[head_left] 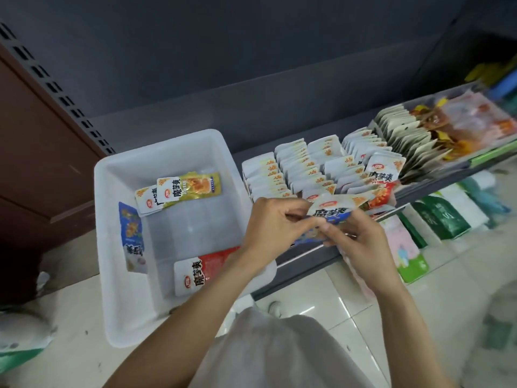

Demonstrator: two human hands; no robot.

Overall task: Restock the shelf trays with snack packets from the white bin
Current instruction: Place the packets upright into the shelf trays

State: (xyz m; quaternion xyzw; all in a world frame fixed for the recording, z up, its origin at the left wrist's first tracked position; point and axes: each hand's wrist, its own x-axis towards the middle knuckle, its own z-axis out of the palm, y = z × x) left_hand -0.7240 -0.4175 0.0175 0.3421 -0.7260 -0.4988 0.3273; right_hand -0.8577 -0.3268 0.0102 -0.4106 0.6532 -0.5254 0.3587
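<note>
Both grips pinch blue packet: left hand, right hand | packet long axis left-right

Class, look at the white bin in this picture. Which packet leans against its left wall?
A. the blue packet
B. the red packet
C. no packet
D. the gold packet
A: the blue packet stands on edge against the left wall of the white bin; the gold packet and red packet lie elsewhere.

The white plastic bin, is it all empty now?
No, the white plastic bin holds a few snack packets: yellow, blue and red.
</note>
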